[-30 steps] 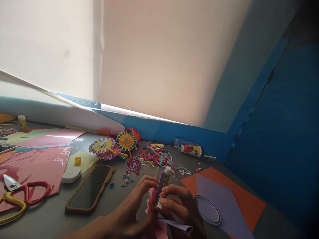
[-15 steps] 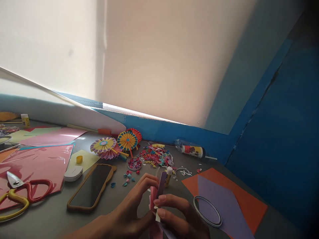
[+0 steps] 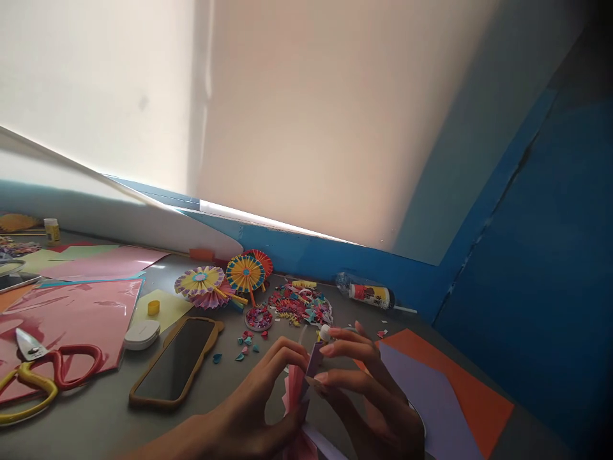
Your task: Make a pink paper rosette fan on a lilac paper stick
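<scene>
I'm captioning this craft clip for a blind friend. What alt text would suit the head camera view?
Two hands work over a grey table: the left hand pinches pleated pink paper, and the right hand reaches a white-capped glue stick. Round paper fans, paper scraps, a phone and red-and-yellow scissors lie nearby.

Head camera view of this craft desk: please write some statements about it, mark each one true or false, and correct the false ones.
The left hand pinches pleated pink paper. True.
The scissors lie on an orange sheet. False: they lie on a pink sheet.
The phone lies with its dark screen up. True.
The right hand grips the scissors. False: its fingertips are at a white-capped glue stick.
Paper rosettes lie beyond the hands. True.
</scene>
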A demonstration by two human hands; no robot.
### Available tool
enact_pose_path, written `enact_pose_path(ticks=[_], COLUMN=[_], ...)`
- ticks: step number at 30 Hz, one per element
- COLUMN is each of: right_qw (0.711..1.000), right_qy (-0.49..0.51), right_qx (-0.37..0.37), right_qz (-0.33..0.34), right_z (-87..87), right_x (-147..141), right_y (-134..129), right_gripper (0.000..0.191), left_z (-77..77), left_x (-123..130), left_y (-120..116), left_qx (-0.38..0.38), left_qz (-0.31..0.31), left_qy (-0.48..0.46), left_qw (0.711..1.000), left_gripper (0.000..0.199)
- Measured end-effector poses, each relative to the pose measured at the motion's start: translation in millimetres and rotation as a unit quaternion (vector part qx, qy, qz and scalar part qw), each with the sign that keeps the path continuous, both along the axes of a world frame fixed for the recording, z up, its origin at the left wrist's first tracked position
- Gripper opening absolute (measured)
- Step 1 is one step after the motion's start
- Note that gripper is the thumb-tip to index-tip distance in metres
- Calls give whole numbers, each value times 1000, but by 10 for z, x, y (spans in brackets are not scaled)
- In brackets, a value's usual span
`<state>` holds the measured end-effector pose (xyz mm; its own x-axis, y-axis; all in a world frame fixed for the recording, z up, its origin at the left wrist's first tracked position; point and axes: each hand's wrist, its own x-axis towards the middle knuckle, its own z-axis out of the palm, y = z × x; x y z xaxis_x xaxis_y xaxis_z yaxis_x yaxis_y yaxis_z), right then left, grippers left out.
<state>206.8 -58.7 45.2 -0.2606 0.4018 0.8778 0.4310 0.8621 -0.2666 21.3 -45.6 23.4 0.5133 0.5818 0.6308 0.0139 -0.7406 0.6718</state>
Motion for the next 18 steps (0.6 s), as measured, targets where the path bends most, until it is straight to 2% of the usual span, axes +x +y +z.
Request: enact_pose_path(ticks=[3,6,13,18], right_qw=[1000,999,995,990], right_qy=[9,24,78,108], right_qx=[-12,-23,-56,-75], right_qz=[-18,-9,35,59], right_z=[18,5,-75,-22], right_x=[-1,2,5,-51], right_y=[21,43,70,52], right_gripper=[23,24,28,28], left_z=[20,45,102,116], left_x=[-8,-14,-26,-31], left_y=[-13,-22,-21,-52], left_qx=[3,6,20,-10], left_qz=[-7,-6,-18,-20], left_qy=[13,13,4,9], left_qw=[1000,1000,1000,1000], left_gripper=[43,49,50,46])
